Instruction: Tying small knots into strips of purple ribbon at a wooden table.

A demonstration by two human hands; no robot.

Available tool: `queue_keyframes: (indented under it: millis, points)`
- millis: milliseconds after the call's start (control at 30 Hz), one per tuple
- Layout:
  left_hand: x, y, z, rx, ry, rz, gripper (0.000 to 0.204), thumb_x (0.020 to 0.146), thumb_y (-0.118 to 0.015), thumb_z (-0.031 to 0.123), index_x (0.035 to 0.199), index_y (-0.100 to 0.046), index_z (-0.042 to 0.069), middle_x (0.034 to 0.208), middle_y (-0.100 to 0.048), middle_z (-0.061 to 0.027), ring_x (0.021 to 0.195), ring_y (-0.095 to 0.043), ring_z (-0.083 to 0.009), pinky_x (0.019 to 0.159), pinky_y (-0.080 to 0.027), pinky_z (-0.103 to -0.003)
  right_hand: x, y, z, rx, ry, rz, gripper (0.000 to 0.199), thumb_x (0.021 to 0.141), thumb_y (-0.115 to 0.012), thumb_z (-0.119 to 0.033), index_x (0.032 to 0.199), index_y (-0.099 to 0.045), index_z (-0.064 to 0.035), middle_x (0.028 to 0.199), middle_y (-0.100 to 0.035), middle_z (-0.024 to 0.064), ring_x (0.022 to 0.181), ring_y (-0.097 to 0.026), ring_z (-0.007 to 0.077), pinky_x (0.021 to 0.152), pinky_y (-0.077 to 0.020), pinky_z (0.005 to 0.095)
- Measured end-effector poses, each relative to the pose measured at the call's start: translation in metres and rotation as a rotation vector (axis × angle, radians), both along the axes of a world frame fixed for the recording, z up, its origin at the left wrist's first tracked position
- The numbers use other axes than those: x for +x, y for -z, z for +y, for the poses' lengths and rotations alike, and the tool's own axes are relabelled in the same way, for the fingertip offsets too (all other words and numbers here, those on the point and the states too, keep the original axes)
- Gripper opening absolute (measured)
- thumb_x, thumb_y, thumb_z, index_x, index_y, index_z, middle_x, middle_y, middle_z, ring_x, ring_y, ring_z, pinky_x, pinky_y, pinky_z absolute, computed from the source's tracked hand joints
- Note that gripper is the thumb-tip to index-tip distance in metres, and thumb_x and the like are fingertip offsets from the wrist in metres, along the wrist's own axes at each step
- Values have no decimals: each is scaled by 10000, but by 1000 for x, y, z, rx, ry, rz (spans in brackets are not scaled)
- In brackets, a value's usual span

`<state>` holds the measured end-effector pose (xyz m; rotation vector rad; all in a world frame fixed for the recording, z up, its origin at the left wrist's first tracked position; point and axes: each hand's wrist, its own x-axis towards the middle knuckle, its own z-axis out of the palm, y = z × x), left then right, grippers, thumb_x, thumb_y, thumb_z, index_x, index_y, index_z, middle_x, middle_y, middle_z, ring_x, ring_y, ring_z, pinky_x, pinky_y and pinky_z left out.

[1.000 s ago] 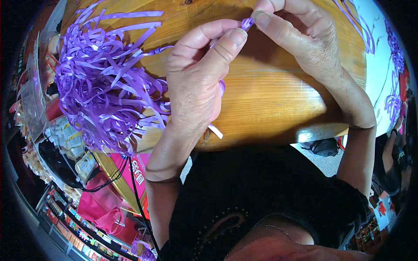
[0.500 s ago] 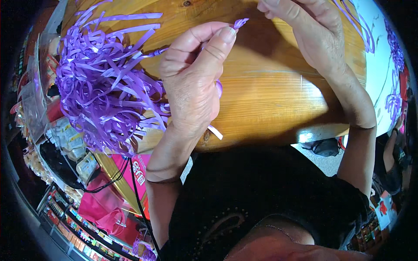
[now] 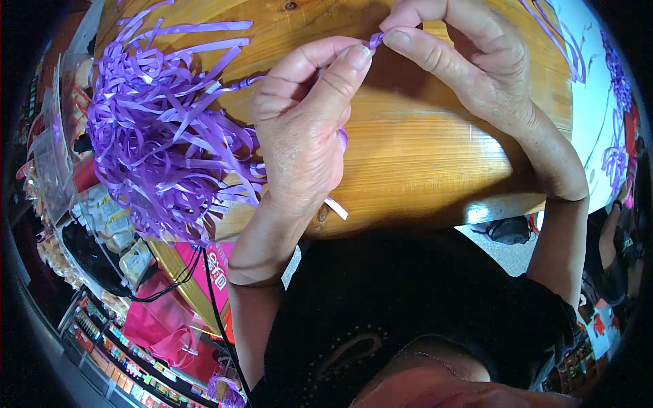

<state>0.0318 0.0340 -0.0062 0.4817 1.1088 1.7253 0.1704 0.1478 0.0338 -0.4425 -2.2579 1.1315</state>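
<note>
Between thumb and forefinger, my left hand (image 3: 306, 115) pinches a narrow purple ribbon (image 3: 375, 41) whose short twisted end sticks out past the fingertips. The thumb and forefinger of my right hand (image 3: 469, 61) close on the tip of that same end, so the two hands nearly meet. Under the left palm a loop of ribbon and a pale cut end show. Left of that hand lies a big tangled heap of purple ribbons (image 3: 163, 136). Some strands run from the heap toward my left hand; the palm hides where they go.
The hands are above a wooden table (image 3: 422, 170). A white marbled surface (image 3: 592, 122) adjoins it at right, with more purple ribbons (image 3: 615, 163) there. Plastic packages (image 3: 109, 217) and a pink bag (image 3: 163, 333) sit at left. A black cord (image 3: 221, 319) hangs beside my left forearm.
My right hand has come left and down to the ribbon end and now grips it. The left hand has stayed almost still, holding the ribbon.
</note>
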Motion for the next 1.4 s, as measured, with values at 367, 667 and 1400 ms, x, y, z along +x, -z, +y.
queue_keyframes:
  millis: [367,667,1400]
  points:
    - [5,-4,2,46,38,12,117,817,-642,-2,934,-646,0,730,-580,29,596,-441,-5,525,-316,-142,-24,68,27,-128,-507,834,43,850,-593,-7,891,-592,-17,784,-575,-31,696,-495,13,612,-399,150]
    - [0,0,-1,107,48,-9,121,824,-625,-21,944,-639,-14,775,-603,2,683,-512,-28,605,-380,-145,-25,71,25,-325,-574,823,44,862,-582,-1,903,-590,-16,818,-579,-20,709,-499,7,627,-404,138]
    - [3,-2,-2,21,10,156,80,802,-660,-1,881,-655,12,692,-579,48,570,-440,1,510,-341,-150,-1,-11,1,645,-72,-77,268,649,-681,-153,882,-663,-21,813,-566,45,759,-522,164,636,-329,297]
